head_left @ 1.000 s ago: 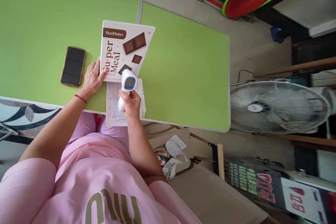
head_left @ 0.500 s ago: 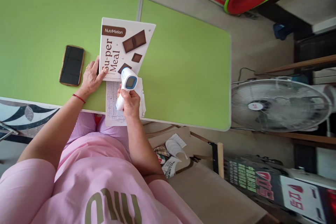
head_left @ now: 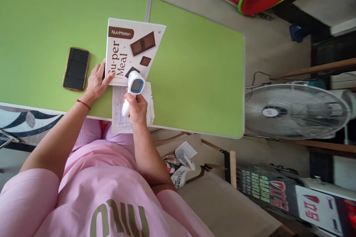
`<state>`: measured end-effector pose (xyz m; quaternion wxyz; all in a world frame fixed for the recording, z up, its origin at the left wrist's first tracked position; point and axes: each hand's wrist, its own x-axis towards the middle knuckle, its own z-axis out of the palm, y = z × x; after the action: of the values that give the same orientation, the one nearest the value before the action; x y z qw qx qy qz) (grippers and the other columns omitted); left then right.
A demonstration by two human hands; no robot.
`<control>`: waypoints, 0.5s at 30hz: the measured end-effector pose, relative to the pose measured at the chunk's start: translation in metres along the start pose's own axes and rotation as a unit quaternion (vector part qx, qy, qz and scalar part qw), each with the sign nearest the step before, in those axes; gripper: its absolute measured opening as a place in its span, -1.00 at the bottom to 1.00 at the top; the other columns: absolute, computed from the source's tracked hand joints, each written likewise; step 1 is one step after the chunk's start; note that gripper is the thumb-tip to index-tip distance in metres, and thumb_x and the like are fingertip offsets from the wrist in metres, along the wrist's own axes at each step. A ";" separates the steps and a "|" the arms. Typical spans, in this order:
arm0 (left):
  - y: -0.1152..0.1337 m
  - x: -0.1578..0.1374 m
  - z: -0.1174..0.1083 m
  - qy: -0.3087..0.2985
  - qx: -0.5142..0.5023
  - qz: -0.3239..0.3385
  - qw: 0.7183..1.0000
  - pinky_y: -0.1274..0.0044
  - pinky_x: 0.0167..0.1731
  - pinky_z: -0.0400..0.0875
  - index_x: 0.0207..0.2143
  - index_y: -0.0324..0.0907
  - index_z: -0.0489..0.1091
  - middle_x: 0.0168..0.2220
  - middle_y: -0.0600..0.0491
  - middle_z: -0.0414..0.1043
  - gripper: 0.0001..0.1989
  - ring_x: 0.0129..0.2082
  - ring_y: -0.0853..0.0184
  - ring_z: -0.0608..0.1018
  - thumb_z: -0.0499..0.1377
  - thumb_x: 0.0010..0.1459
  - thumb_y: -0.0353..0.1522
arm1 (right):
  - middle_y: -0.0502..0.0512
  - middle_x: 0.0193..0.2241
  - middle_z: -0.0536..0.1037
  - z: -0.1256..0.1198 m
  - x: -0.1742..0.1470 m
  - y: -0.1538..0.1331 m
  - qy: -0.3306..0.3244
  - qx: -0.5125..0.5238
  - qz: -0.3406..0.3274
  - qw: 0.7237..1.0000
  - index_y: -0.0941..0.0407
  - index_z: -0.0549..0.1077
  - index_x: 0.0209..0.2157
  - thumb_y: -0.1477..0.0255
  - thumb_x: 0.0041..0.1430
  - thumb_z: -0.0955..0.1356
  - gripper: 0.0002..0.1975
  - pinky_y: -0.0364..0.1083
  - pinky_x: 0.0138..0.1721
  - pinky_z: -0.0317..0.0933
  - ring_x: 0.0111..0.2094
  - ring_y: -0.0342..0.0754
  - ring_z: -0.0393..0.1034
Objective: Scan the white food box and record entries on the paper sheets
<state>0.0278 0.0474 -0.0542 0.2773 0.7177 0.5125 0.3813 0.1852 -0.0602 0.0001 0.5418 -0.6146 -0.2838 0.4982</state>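
Observation:
A white box [head_left: 119,50] printed with chocolate pieces and "Su-per Meal" stands on the green table. My left hand [head_left: 98,80] grips its lower left side, thumb on the front and the other fingers partly hidden behind. In my right hand [head_left: 137,109] is a white and blue infrared thermometer [head_left: 136,86], its fingers wrapped round the handle. The thermometer's head is close in front of the box's lower edge, its small screen facing me; I cannot tell whether they touch. Under my right hand lie printed sheets of paper [head_left: 118,107], overhanging the table edge.
A phone [head_left: 76,69] lies left of my left hand on the green table [head_left: 194,66]. Right of the table stands a large fan [head_left: 297,111]. A beige chair [head_left: 222,203] with papers [head_left: 185,159] on it is at my right side.
My right hand and the thermometer have shifted very slightly to the left, and the thermometer has turned a little. My left hand and the box are nearly still.

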 end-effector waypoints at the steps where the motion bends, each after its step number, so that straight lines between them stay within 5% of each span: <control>1: 0.000 0.000 0.000 0.001 0.000 0.000 1.000 0.17 0.14 0.32 0.20 -0.10 0.37 -0.05 -0.17 0.45 -0.15 0.03 -0.02 0.46 -0.16 0.25 0.31 | -0.06 -0.47 0.43 0.001 -0.001 -0.001 -0.006 0.005 -0.002 1.000 0.07 0.51 -0.29 -0.01 -0.15 0.47 -0.51 -0.09 -0.36 0.21 -0.43 -0.14 0.26; 15: -0.003 0.002 0.000 -0.006 -0.008 0.005 1.000 0.11 0.20 0.33 0.23 -0.10 0.33 0.02 -0.19 0.46 -0.15 0.12 -0.04 0.46 -0.12 0.24 0.32 | -0.08 -0.51 0.38 -0.002 -0.004 -0.008 -0.033 0.008 -0.004 0.999 0.06 0.48 -0.36 -0.08 -0.14 0.48 -0.49 -0.11 -0.42 0.16 -0.48 -0.18 0.20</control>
<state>0.0273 0.0505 -0.0558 0.2839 0.7206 0.5040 0.3822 0.1873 -0.0624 0.0089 0.5388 -0.5926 -0.3001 0.5182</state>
